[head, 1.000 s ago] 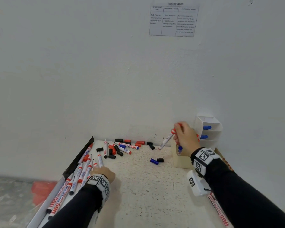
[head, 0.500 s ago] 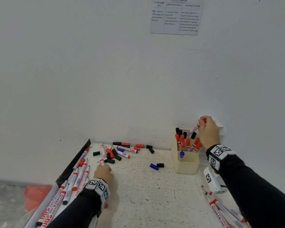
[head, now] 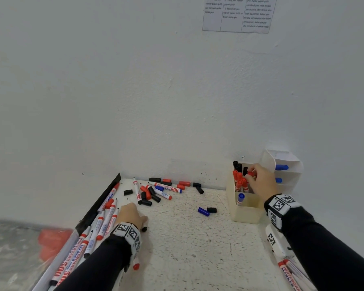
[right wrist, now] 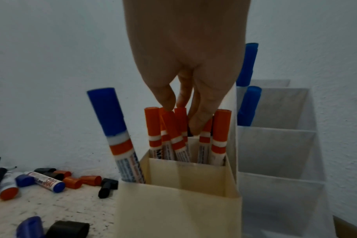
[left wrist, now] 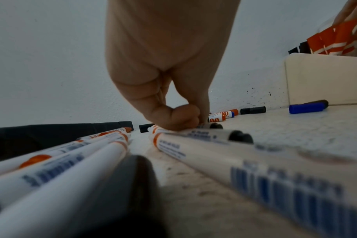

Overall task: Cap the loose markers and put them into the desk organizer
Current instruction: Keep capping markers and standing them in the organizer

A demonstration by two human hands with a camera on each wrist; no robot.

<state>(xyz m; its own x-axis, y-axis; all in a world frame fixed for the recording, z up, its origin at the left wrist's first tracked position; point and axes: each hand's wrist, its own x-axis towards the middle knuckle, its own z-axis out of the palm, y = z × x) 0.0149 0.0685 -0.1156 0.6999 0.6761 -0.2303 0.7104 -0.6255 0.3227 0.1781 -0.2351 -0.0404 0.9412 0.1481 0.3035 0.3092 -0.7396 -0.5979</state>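
Note:
My right hand [head: 253,174] hangs over the cream desk organizer [head: 246,213] at the right. Its thumb and fingertips [right wrist: 200,122] pinch the top of a red-capped marker [head: 251,173] standing among several red-capped markers [right wrist: 173,128] in the back compartment. A blue-capped marker [right wrist: 110,116] stands in the front compartment. My left hand [head: 132,215] is down on the table at the left, its curled fingers [left wrist: 181,119] pinching a white uncapped marker [left wrist: 194,129] that lies flat. Several more uncapped markers [head: 101,223] lie beside it.
Loose red, black and blue caps and a few markers [head: 156,192] are scattered near the wall. A blue cap [head: 203,211] and a black cap [head: 211,210] lie mid-table. A white tiered holder [head: 282,158] with blue markers stands behind the organizer. More markers [head: 290,274] lie at the lower right.
My right hand has carried the red-capped marker from left of the organizer to above it, then lowered it into the back compartment. My left hand has stayed low by the marker row.

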